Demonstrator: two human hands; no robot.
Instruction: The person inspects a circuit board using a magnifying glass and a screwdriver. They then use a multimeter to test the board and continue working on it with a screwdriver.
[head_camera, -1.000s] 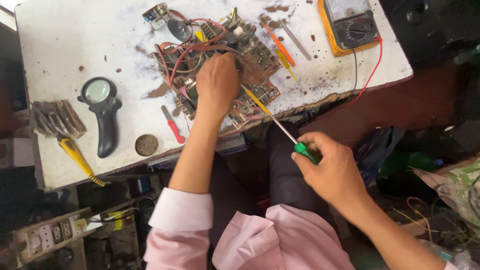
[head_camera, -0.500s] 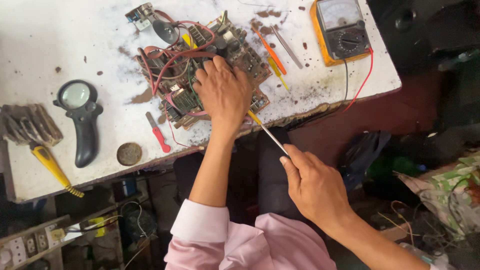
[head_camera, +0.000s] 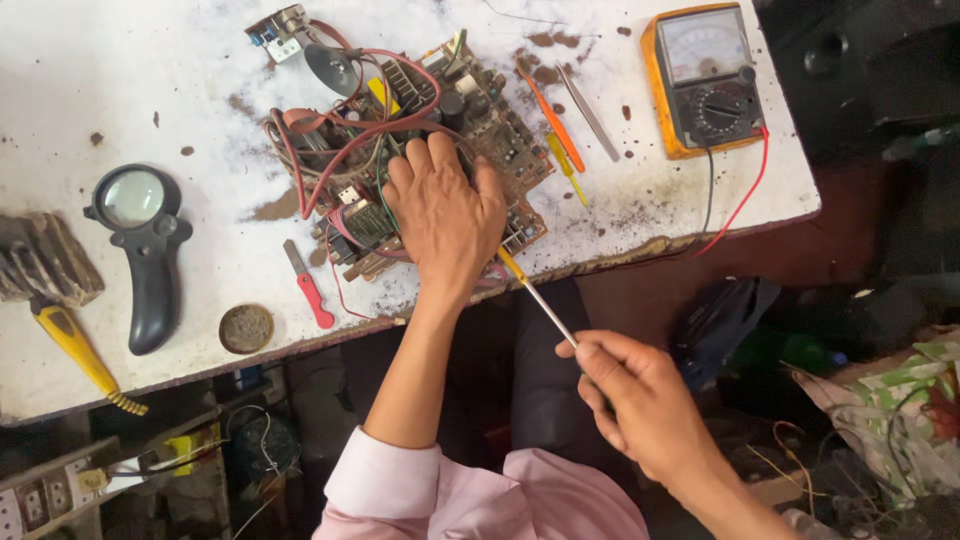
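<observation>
Since half a second ago our view has drifted a little, so the counter (head_camera: 120, 90) and its load sit slightly lower and further right; our right hand (head_camera: 640, 410) has stayed low at 5 o'clock and our left hand (head_camera: 447, 215) has stayed flat on the board (head_camera: 500, 140).

Item: board. Lies on the counter near its front edge, at 12 o'clock from our body, with red wires (head_camera: 340, 140) looped over its far-left part. We judge it light and stiff but fragile: crowded parts and solder joints would not bear squeezing, and the wires could snag. Best held by bare edges or corners, or pinned flat from above, as now. Left fingers (head_camera: 440, 160) are spread and lie palm-down over its middle, gripping nothing.

Item: screwdriver (head_camera: 535, 295). Thin metal shaft with a yellow collar, running from the right hand up toward 11 o'clock to the board's near edge. We judge it light, rigid and prone to slip off a screw head. Right fingers (head_camera: 600, 355) are curled around the handle end.

Nearby: magnifier (head_camera: 140, 240) at 9 o'clock, red tool (head_camera: 310, 285), round tin (head_camera: 246, 328), yellow-handled tool (head_camera: 75, 350), orange driver (head_camera: 550, 120), tweezers (head_camera: 590, 112), meter (head_camera: 705, 80) at 1 o'clock with red lead (head_camera: 745, 190).

Hard to make out: the screwdriver's handle is covered by the hand and its tip by the left wrist, so we cannot tell what it touches. The left palm hides the board's centre. A dark ridged object at the left edge is cut off.
</observation>
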